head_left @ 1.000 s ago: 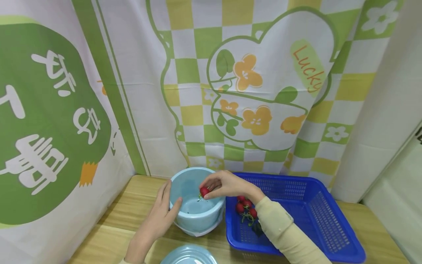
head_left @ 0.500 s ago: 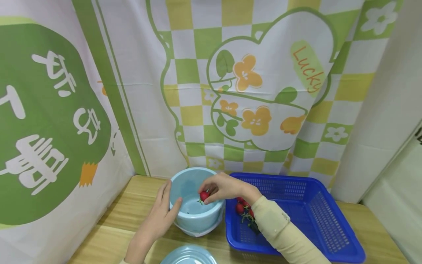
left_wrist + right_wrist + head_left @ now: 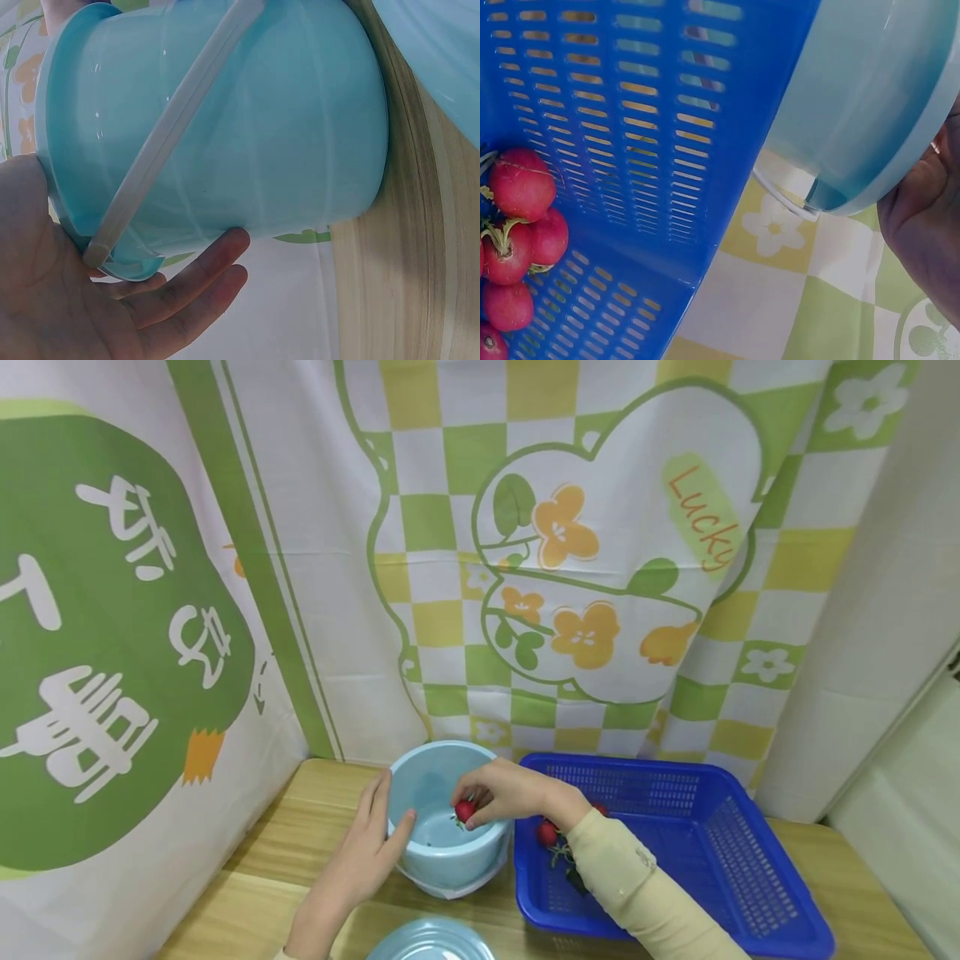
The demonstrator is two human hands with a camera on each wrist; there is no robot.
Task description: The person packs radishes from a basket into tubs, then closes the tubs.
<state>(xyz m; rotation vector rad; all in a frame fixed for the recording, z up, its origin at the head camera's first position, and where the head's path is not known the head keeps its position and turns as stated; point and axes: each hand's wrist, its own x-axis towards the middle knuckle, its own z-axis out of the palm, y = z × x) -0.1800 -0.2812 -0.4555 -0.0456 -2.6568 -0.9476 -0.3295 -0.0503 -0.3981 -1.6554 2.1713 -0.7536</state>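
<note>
A light blue bucket (image 3: 450,867) stands on the wooden table (image 3: 255,877). My left hand (image 3: 367,839) rests at its left rim, fingers fairly straight along the outside and thumb over the edge. Two of these fingers (image 3: 202,289) lie by the bucket's wall in the left wrist view. Above the bucket's opening, my right hand (image 3: 510,789) pinches a red radish (image 3: 465,811) between thumb and fingers, its green stem end hanging downward. In the right wrist view the hand (image 3: 922,210) is partly hidden by the bucket's rim, and the held radish is out of sight.
A blue perforated basket (image 3: 675,852) stands right beside the bucket, holding several red radishes (image 3: 521,184) at its left end. A light blue round lid-like piece (image 3: 431,939) lies at the front. The bucket's pale handle (image 3: 169,139) hangs down. A patterned cloth (image 3: 465,635) hangs behind.
My right hand has sunk a little lower over the bucket with the radish. The left hand stays at the bucket's rim.
</note>
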